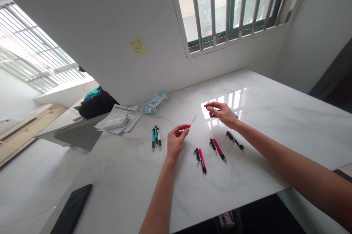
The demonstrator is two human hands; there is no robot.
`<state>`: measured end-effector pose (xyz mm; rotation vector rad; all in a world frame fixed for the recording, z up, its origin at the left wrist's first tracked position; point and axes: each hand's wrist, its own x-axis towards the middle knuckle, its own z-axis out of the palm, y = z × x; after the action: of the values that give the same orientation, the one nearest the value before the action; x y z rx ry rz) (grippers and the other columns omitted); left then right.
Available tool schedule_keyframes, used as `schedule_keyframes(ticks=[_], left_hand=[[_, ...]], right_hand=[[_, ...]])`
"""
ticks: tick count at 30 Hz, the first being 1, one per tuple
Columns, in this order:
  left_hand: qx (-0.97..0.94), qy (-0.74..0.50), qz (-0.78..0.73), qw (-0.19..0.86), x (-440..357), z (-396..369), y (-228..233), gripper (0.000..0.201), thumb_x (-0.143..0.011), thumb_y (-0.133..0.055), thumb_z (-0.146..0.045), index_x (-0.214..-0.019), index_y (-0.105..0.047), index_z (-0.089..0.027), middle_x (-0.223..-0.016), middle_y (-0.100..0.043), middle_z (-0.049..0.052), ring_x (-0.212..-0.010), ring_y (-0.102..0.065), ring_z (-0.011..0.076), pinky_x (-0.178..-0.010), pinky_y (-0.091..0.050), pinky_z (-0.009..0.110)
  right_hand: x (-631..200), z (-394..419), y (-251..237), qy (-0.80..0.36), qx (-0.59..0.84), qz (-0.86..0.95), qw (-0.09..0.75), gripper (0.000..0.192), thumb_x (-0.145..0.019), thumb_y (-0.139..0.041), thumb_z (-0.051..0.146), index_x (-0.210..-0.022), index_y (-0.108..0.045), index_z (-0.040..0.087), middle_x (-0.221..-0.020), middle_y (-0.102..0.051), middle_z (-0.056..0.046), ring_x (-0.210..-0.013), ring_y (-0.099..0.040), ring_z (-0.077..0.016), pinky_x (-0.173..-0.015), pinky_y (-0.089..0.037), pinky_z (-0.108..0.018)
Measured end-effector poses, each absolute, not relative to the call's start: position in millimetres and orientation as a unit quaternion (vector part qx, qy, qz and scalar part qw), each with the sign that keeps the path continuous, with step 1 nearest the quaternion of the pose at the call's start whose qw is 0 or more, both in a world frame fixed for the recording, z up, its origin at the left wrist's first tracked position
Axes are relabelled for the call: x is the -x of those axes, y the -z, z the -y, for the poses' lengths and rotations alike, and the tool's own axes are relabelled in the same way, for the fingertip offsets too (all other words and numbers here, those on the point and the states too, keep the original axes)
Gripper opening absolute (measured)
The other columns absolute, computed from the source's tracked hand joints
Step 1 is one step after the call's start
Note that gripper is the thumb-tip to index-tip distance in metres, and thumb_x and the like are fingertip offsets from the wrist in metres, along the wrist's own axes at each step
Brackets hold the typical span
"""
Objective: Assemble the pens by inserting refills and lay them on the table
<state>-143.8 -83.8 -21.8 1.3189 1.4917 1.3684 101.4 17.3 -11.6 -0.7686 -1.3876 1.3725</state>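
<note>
We are pinching a thin red-ended pen refill (192, 121) between thumb and fingertips of our left hand (176, 141), holding it above the glossy white marble table (275, 117). Our right hand (221, 113) is closing its fingers on a slim teal plastic pen barrel (234, 112). Below, red-and-black pen parts (202, 159) are lying apart, and three assembled teal-and-black pens (156, 137) are resting side by side

Table: white marble-look top (275, 124), glossy, mirrors the window.
Walls: plain white (96, 25); yellow sticky note (138, 46) on one.
Window: barred (228, 3), greenery outside.
Light: daylight; a second slatted window (33, 54) stands far left.
</note>
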Motion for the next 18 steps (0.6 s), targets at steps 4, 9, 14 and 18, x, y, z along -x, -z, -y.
schedule_keyframes(ticks=[4,9,14,18], left_hand=[[-0.518,-0.517,-0.582,0.354,146,84,22,0.034,-0.078,-0.083,-0.043,-0.101,-0.082,-0.018,-0.093,-0.08,0.008,-0.08,-0.069,0.0172,-0.077,-0.051,0.028],[-0.532,-0.501,-0.582,0.357,146,84,24,0.032,-0.08,-0.082,-0.043,-0.102,-0.082,-0.019,-0.097,-0.081,0.008,-0.081,-0.069,0.0172,-0.077,-0.05,0.027],[-0.539,-0.491,-0.581,0.361,147,84,25,0.032,-0.082,-0.081,-0.044,-0.103,-0.081,-0.019,-0.098,-0.081,0.009,-0.081,-0.068,0.0172,-0.073,-0.048,0.027],[-0.546,-0.486,-0.581,0.357,147,84,25,0.032,-0.082,-0.08,-0.044,-0.102,-0.081,-0.018,-0.096,-0.08,0.009,-0.078,-0.067,0.0172,-0.07,-0.048,0.027]], right_hand=[[-101,-15,14,-0.489,0.32,0.671,0.456,0.039,-0.08,-0.082,0.04,-0.115,-0.076,0.023,-0.099,-0.075,-0.005,-0.086,-0.072,-0.0186,-0.088,-0.062,-0.04],[-102,-14,11,-0.49,0.292,0.69,0.446,0.035,-0.081,-0.077,0.03,-0.115,-0.074,0.022,-0.105,-0.077,-0.006,-0.098,-0.075,-0.021,-0.097,-0.062,-0.043],[-103,-9,5,-0.472,0.29,0.708,0.438,0.032,-0.082,-0.076,0.03,-0.113,-0.074,0.022,-0.104,-0.077,-0.006,-0.096,-0.075,-0.0209,-0.097,-0.062,-0.043],[-102,-5,1,-0.464,0.291,0.713,0.437,0.031,-0.082,-0.075,0.029,-0.112,-0.074,0.022,-0.103,-0.078,-0.006,-0.096,-0.075,-0.0212,-0.095,-0.062,-0.042]])
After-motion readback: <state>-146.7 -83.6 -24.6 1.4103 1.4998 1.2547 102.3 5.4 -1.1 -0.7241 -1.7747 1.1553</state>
